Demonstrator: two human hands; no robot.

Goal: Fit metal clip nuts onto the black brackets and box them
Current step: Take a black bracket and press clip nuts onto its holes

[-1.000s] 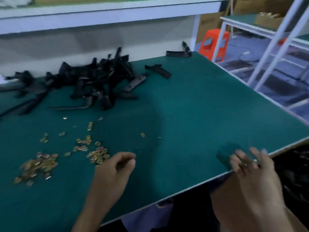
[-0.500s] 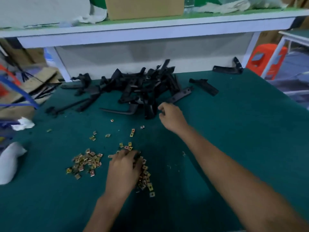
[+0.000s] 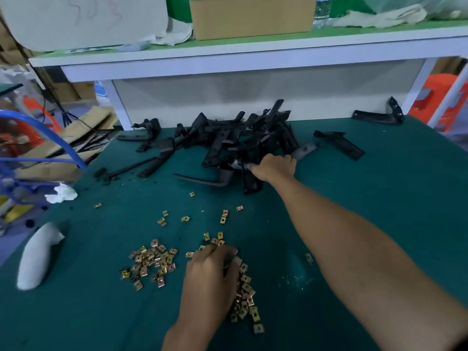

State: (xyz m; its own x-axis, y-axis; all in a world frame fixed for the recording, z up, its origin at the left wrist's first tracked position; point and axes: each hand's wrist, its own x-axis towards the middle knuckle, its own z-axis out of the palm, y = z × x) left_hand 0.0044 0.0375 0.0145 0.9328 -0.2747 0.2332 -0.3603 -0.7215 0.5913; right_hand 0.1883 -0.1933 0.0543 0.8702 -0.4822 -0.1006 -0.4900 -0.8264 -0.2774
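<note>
Fingers of the left hand curl palm-down over the near nuts; I cannot tell whether they pinch any. Right hand, arm stretched far, grips a bracket at the pile on the worktop.

The green-topped workbench carried a tangled heap of black brackets near its back panel; one loose bracket lay just right of the heap, and an L-shaped bracket sat in the far right corner; brass-coloured clip nuts were scattered over the near middle — two dense clusters, with strays between them and the heap; a white cloth bundle and crumpled white paper lay at the left edge.
</note>
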